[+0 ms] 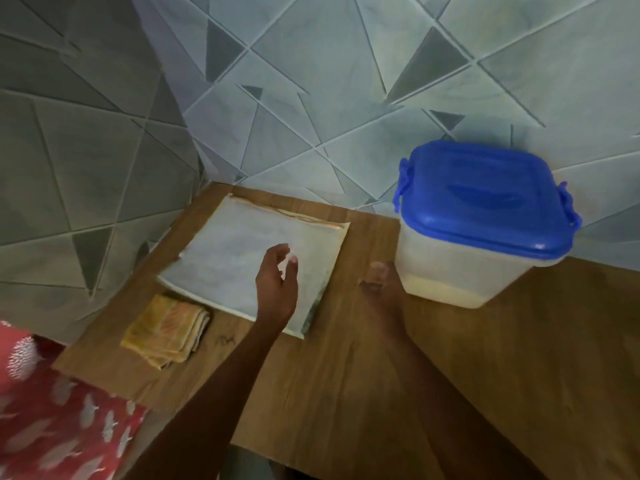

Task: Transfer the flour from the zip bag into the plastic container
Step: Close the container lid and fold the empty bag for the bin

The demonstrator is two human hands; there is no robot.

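The zip bag [252, 261] lay flat on the wooden bench [346, 375], back-left corner near the tiled wall [311, 81], w/ its zip strip on the far edge. Looked pale and full-ish, no print or label readable on it. The plastic container [474, 244] stood on the right side of the bench, right by the wall, blue lid [485, 199] on top w/ clips at both sides; a pale yellowish layer showed thru the clear wall at the bottom. No brand or writing readable on the lid either, just a molded oval-ish shape.

Left hand [277, 282] hovered over the near-right part of the bag, fingers loosely curled, holding nothing; can't tell if it touched the bag. Right hand [381, 285] was between bag and container, just beside the container's near-left corner, but blurry, so can't tell how the fingers sat, tho nothing showed in it.

A folded yellow cloth [166, 334] sat on the bench just in front of the bag's near-left edge. Red fabric w/ a white pattern [52, 410] showed bottom left.
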